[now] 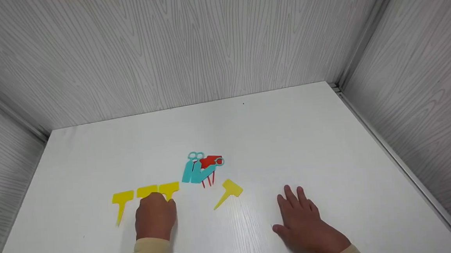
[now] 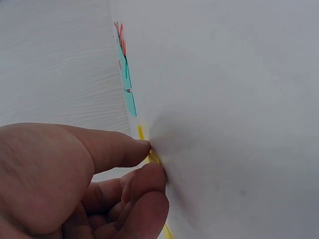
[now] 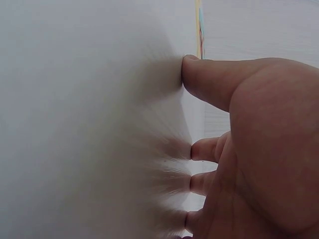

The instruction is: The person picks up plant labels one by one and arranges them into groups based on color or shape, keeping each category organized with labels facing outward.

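Note:
My left hand (image 1: 155, 217) bends over a yellow T-shaped plant label (image 1: 146, 191) and hides its stem. In the left wrist view, thumb and curled forefinger pinch a bit of yellow plastic right at the table surface. Close by its thumb is a second yellow label (image 1: 169, 188), and a third yellow label (image 1: 122, 197) lies to the left. One more yellow label (image 1: 232, 187) lies slanted between the hands. My right hand (image 1: 303, 219) rests on the table, fingers spread and fingertips touching the surface, holding nothing.
Behind the yellow labels, several turquoise tags with ring ends (image 1: 197, 172) overlap red T-shaped labels (image 1: 211, 161) whose thin stems point toward me. The white table (image 1: 289, 138) is bounded by a grey wood-grain back panel (image 1: 189, 46) and side panels.

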`<state>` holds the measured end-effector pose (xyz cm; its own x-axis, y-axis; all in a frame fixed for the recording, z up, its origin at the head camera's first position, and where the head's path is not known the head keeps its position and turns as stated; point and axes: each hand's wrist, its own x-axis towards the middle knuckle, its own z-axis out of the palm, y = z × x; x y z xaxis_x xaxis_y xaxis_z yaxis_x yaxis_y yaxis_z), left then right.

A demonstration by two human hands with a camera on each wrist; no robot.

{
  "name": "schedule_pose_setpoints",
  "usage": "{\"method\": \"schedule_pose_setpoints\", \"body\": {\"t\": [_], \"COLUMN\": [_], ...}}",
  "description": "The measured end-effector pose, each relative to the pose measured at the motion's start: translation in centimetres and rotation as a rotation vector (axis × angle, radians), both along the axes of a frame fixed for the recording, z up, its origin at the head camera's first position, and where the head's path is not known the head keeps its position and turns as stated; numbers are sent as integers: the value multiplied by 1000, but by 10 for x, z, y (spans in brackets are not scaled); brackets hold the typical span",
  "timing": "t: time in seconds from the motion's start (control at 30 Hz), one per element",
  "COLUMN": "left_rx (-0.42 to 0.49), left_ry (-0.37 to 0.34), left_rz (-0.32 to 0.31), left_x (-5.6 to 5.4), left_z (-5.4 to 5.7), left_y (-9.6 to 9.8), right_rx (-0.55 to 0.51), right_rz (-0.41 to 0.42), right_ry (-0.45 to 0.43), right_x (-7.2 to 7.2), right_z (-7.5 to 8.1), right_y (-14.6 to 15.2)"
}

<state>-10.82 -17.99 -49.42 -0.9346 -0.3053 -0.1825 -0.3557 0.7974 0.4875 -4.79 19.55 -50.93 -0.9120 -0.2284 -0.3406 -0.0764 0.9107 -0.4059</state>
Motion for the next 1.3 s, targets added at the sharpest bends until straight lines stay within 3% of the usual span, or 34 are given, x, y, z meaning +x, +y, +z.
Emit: {"method": "schedule_pose_setpoints", "body": {"t": [0.33,0.57,0.77,1.07,1.3], "left_rx": [-16,-115,-111,-143,-173], "left_ry": [-1,-20,7,19,49], "left_rz": [-2,-41,-111,-294,-366], "left_x": [0,2,3,13,20], "left_z": [0,11,19,13,7], "left_y": [0,18,45,79,89], "right_rx": [11,-5,10,17,13], "right_rz": [-2,2,5,9,9], "right_ry": [-5,-9,-7,5,4], "right_x": [-1,-1,-2,-1,-1], "right_z": [0,1,-3,-3,-2], "right_y": [-1,1,0,0,-1]}}
